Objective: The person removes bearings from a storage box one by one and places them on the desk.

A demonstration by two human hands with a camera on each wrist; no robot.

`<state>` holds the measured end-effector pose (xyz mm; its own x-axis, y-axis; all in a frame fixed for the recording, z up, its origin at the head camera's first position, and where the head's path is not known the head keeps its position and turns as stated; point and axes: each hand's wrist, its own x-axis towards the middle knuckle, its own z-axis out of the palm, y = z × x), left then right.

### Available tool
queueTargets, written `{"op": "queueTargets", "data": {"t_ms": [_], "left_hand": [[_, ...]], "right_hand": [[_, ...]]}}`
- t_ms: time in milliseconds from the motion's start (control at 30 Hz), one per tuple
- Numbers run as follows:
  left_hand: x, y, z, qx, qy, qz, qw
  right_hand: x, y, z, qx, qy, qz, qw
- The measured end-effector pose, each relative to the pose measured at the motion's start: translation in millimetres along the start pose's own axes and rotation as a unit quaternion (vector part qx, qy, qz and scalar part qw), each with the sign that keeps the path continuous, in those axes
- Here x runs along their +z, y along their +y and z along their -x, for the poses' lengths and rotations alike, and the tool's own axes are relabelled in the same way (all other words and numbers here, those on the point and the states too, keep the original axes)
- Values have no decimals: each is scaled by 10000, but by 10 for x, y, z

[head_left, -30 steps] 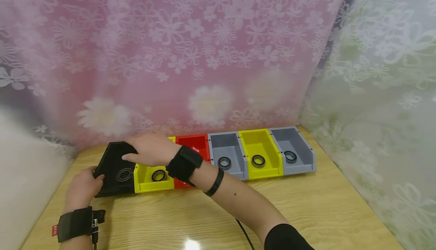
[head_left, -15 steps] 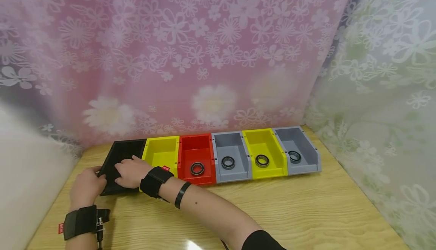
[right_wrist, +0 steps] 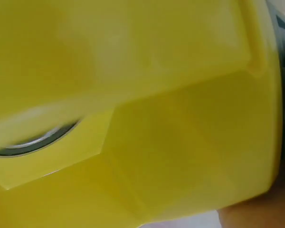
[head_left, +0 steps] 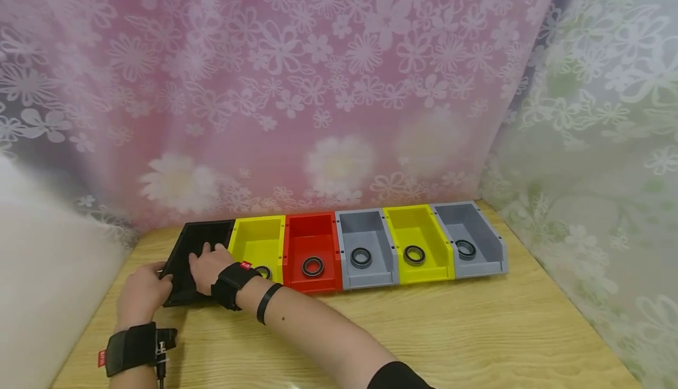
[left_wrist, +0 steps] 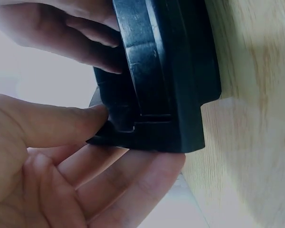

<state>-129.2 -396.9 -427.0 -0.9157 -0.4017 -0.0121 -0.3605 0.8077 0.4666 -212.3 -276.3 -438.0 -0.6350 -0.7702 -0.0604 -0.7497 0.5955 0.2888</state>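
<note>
At the far left end of a row of six storage bins along the back edge of a wooden table (head_left: 477, 330), a person's left hand (head_left: 142, 292) grips the outer front corner of the black bin (head_left: 197, 242), thumb and fingers curled round its wall. The right hand (head_left: 208, 265) rests inside the same bin; whether it holds anything cannot be told. Next in line, the yellow bin (head_left: 259, 239) holds a bearing (head_left: 263, 271), as do the red bin (head_left: 311, 237) and three more.
</note>
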Motion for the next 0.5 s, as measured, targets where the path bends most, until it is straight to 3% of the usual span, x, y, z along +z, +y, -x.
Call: {"op": "queueTargets", "data": {"t_ms": [200,500], "left_hand": [[11,-1,-17,-45,-59,41,10000],[-2,-15,-5,-78,-129,77,9999]], "right_hand": [[102,-52,-79,-119,16,56,9999],[84,-69,-25,-98,156,181,9997]]}}
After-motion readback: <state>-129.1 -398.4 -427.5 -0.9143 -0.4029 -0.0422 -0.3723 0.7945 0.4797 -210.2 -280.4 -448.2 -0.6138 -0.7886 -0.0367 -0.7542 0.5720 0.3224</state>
